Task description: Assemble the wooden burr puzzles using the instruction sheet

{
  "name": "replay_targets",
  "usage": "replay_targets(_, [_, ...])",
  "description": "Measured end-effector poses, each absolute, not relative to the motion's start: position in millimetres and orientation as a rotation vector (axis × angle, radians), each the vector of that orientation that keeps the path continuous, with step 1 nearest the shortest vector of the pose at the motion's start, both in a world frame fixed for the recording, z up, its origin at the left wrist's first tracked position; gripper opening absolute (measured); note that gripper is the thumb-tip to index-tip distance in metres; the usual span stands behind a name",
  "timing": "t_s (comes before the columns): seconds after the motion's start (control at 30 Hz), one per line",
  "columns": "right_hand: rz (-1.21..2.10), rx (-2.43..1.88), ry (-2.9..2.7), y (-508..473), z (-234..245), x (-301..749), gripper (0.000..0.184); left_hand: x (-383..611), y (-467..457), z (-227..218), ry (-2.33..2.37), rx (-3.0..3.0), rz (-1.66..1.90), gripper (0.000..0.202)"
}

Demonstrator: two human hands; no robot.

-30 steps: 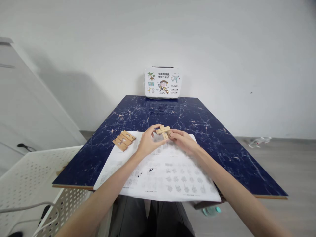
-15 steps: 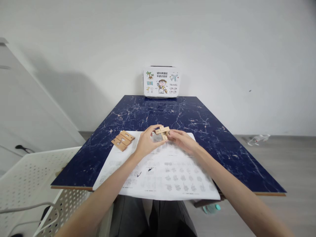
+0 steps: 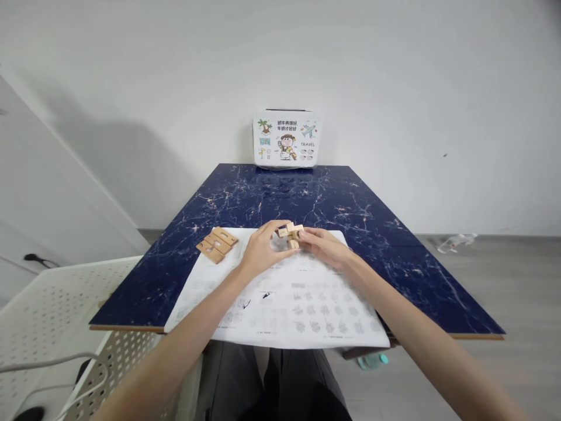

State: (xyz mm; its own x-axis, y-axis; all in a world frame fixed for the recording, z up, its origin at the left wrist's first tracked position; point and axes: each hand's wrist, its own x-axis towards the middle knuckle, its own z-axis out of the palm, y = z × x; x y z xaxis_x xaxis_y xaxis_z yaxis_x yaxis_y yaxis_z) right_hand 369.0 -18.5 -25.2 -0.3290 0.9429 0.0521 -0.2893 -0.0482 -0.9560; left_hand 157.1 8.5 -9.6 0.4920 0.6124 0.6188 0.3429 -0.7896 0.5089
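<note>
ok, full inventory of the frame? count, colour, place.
wooden block assembly: one, pale wood, between the hands
flat wooden pieces: apparently three, light brown, sheet's far-left corner
printed sheet: one, white, table's near side
table: one, dark blue marbled, centre
case: one, white with travel prints, table's far end
perforated stand: one, white, left
cable: at least one, grey-white, lower left
bottle: one, clear with teal cap, floor, lower right
plastic item: one, clear, floor by wall, right; type unclear
wall: white, behind
floor: grey, right
trousers: dark, bottom centre
left hand, right hand: one each, bare, on the assembly
</note>
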Motion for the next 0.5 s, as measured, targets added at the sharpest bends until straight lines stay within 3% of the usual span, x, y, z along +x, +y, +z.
replay_targets(0.3, [1.463,-0.895,-1.243,-23.7,-27.1,365.1,0.047,159.5,7.4,-10.6,0.828,2.363,1.103,0.058])
replay_targets(0.5, [1.289,-0.931,-1.309,-28.5,-21.0,359.6,0.04,162.1,6.7,-10.6,0.828,2.234,1.075,0.057])
